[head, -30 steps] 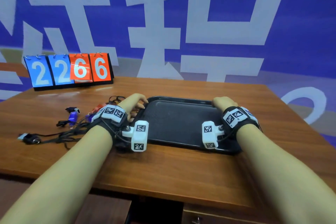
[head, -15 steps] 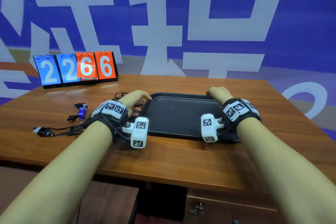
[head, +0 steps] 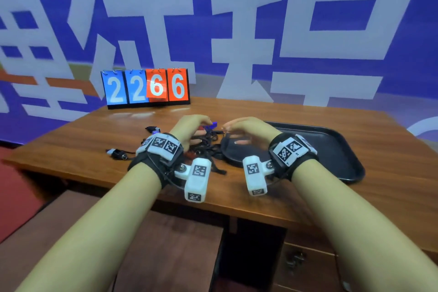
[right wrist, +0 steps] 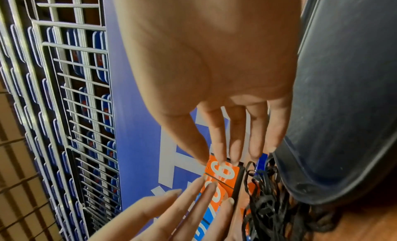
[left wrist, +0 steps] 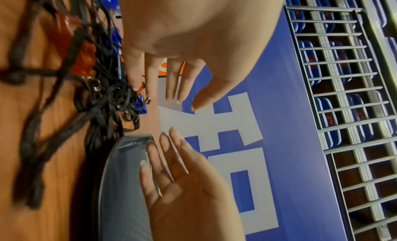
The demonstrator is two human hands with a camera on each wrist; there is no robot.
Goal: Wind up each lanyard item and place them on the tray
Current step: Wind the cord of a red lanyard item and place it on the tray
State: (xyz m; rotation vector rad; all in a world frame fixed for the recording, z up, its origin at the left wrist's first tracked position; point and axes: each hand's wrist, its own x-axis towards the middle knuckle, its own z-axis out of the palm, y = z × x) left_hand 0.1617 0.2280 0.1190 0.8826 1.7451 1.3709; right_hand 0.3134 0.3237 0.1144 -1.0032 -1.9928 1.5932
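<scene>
A tangle of black lanyards [head: 208,147] with blue and orange-red fobs lies on the wooden table against the left end of the black tray [head: 331,149]. My left hand [head: 199,123] hovers over the pile, fingers relaxed and holding nothing. In the left wrist view its [left wrist: 182,98] lower fingertips just reach the cords [left wrist: 103,100]. My right hand [head: 237,125] faces it over the tray's left rim, fingers straight and empty. The right wrist view shows this hand [right wrist: 221,153] spread beside the tray [right wrist: 343,109] and the cords [right wrist: 264,210].
A flip scoreboard [head: 144,86] reading 2266 stands at the table's back left. Two loose fobs on cords lie left of the pile, one purple-black [head: 152,129], one white-black [head: 116,153]. The table's front edge [head: 213,204] runs below my wrists.
Both hands have left the tray's two ends and come together over the lanyard pile at the tray's left end. The head view has swung left.
</scene>
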